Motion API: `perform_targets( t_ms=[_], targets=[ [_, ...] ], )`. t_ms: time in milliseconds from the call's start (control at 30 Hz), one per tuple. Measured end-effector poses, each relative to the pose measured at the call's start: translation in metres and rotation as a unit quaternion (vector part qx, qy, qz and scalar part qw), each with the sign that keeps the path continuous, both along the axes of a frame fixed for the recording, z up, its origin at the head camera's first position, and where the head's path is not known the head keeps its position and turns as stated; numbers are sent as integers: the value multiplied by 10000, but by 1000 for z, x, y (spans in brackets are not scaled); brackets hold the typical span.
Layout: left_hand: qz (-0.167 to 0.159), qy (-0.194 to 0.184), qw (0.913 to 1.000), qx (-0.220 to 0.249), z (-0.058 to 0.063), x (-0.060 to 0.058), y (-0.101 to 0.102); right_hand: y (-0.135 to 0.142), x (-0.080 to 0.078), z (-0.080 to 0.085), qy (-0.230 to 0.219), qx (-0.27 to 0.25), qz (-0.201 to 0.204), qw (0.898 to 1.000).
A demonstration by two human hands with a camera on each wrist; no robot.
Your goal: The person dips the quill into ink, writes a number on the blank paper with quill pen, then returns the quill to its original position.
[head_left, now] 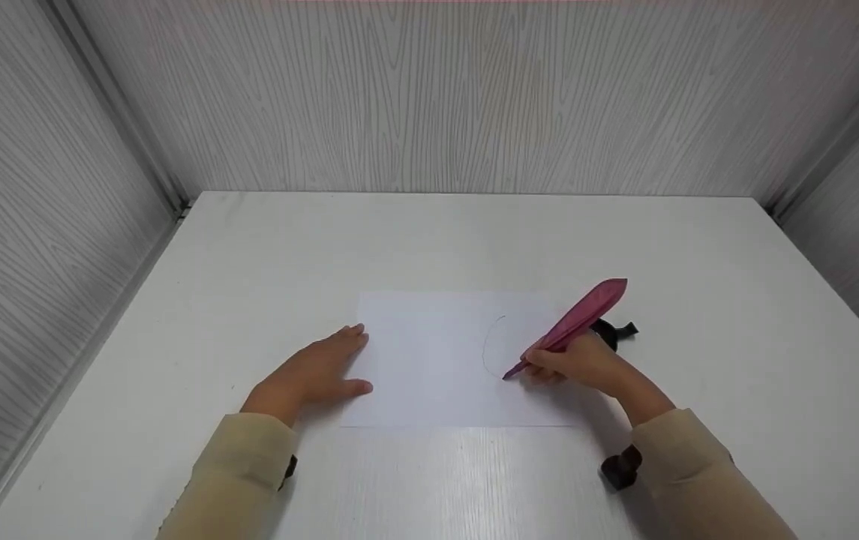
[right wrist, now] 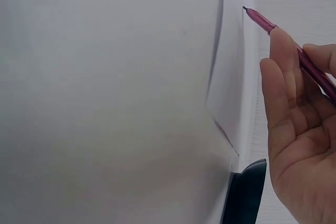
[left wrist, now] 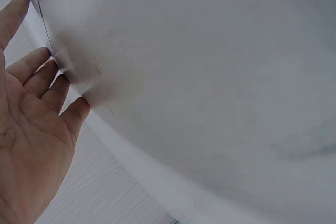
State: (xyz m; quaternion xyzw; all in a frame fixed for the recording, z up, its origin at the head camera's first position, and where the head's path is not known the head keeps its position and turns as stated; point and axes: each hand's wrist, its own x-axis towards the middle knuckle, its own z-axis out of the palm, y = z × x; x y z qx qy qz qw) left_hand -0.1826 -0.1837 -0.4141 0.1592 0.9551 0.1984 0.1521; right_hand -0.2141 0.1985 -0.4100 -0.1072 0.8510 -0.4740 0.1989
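Observation:
A white sheet of paper (head_left: 421,360) lies flat on the table, with a thin curved line (head_left: 484,349) drawn on its right part. My right hand (head_left: 587,364) pinches a dark pink feather pen (head_left: 583,311) between thumb and fingers. The pen slants, its tip at the lower end of the line and its plume up to the right. In the right wrist view the pen (right wrist: 261,20) has its dark tip at the paper (right wrist: 231,56). My left hand (head_left: 316,371) rests palm down with its fingers spread, fingertips at the sheet's left edge.
Partly hidden behind my right hand, a black object (head_left: 626,330) stands at the right of the paper. The white table (head_left: 459,240) is bounded by wood-grain panels (head_left: 429,97) at the back and both sides. Dark devices (head_left: 619,469) sit at my wrists.

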Motion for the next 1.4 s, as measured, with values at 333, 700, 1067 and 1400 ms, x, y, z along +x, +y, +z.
perform_targets(
  t_ms=[333,700,1067,1400],
  targets=[
    [67,11,9999,83,-3,2,1,8,3,-2,93,-150,45,9998],
    [79,82,9999,-34,-5,2,1,12,3,0,128,-92,-46,9999],
    [-22,66,10000,20,-1,2,0,14,0,3,205,-112,-252,9994],
    [-143,79,9997,202,0,0,-3,14,-1,3,322,-176,-524,9979]
  ],
)
